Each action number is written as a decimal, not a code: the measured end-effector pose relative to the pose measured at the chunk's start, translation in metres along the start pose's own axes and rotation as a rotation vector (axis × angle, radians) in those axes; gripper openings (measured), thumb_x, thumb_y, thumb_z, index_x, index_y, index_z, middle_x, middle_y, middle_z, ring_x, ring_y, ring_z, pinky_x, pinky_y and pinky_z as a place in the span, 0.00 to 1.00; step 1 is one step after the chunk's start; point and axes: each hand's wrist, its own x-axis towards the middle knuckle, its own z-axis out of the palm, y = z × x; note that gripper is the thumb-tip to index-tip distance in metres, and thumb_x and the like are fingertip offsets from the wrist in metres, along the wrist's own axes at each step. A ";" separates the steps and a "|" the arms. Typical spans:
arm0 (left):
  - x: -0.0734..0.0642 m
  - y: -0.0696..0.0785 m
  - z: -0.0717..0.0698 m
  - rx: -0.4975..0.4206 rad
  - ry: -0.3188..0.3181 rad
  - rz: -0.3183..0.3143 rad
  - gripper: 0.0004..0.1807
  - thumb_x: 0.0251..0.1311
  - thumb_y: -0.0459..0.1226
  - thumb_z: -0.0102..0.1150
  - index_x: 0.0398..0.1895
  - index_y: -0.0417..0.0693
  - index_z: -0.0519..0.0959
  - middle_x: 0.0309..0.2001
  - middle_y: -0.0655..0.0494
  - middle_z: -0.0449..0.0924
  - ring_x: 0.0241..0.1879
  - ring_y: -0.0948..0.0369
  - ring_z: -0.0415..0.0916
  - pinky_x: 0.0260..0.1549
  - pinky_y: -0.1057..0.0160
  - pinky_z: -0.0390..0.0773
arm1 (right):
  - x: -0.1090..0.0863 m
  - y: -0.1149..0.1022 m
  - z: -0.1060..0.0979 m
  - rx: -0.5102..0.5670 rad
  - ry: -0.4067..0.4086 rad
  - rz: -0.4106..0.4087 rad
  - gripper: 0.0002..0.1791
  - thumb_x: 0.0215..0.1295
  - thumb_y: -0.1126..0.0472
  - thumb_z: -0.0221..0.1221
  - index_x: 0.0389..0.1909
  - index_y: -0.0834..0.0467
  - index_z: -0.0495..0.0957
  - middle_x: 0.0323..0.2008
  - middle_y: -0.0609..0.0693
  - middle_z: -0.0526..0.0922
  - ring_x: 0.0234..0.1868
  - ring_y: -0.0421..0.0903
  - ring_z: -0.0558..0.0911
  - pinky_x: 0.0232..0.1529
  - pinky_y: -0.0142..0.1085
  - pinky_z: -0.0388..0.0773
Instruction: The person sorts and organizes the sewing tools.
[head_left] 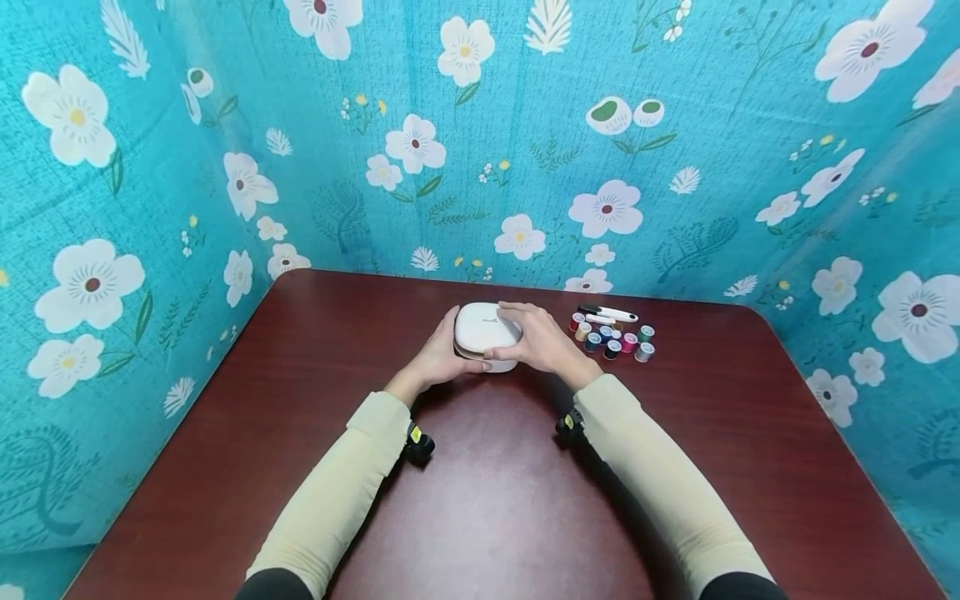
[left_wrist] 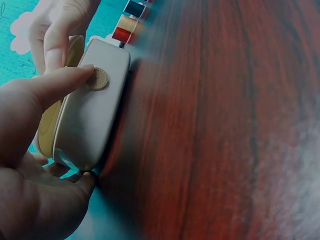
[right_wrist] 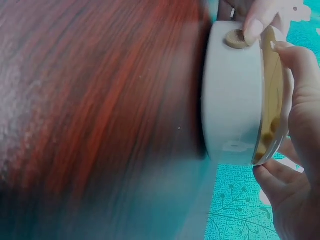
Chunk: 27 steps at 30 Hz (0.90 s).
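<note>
From above, the head view looks forward and down across the dark-red wood-grain table point(head_left: 480, 508), the rounded white box point(head_left: 478, 328) small, just off centre toward six o'clock. Both wrist views look from close range, turned sideways: table toward three o'clock in the left, nine in the right. They share the box's round tan button point(left_wrist: 98, 80).

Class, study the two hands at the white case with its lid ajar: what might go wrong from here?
1. The lid is ajar, so it might slip from the right hand and nip the left hand, whose thumb rests at the round button.
2. The case may shift if that left hand loosens its hold.
3. Thread spools sit near the right hand and might be knocked.
</note>
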 end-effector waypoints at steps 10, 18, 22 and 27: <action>-0.002 0.000 -0.001 0.016 -0.005 0.020 0.65 0.45 0.43 0.84 0.81 0.45 0.48 0.74 0.43 0.57 0.73 0.49 0.58 0.72 0.47 0.58 | 0.000 0.000 -0.003 0.017 -0.014 -0.009 0.46 0.56 0.38 0.73 0.67 0.64 0.75 0.68 0.59 0.75 0.67 0.56 0.74 0.62 0.51 0.74; -0.003 -0.002 -0.001 0.045 -0.002 0.037 0.64 0.44 0.45 0.84 0.80 0.45 0.51 0.73 0.44 0.60 0.72 0.50 0.59 0.71 0.49 0.59 | 0.000 0.002 -0.004 0.024 0.000 -0.041 0.43 0.57 0.42 0.73 0.66 0.65 0.76 0.66 0.61 0.77 0.65 0.56 0.76 0.61 0.50 0.76; -0.005 -0.003 0.000 0.053 -0.003 0.038 0.63 0.45 0.44 0.84 0.80 0.44 0.51 0.74 0.44 0.60 0.73 0.50 0.59 0.72 0.49 0.59 | 0.000 0.002 -0.006 0.033 0.012 -0.044 0.42 0.57 0.42 0.73 0.65 0.66 0.76 0.64 0.60 0.79 0.65 0.55 0.77 0.61 0.49 0.76; -0.007 0.000 -0.002 0.052 -0.008 0.036 0.63 0.45 0.45 0.84 0.80 0.45 0.51 0.74 0.44 0.60 0.72 0.50 0.60 0.71 0.49 0.60 | 0.001 0.003 -0.008 0.071 0.036 -0.058 0.41 0.57 0.42 0.73 0.63 0.66 0.78 0.61 0.60 0.81 0.62 0.54 0.79 0.60 0.49 0.77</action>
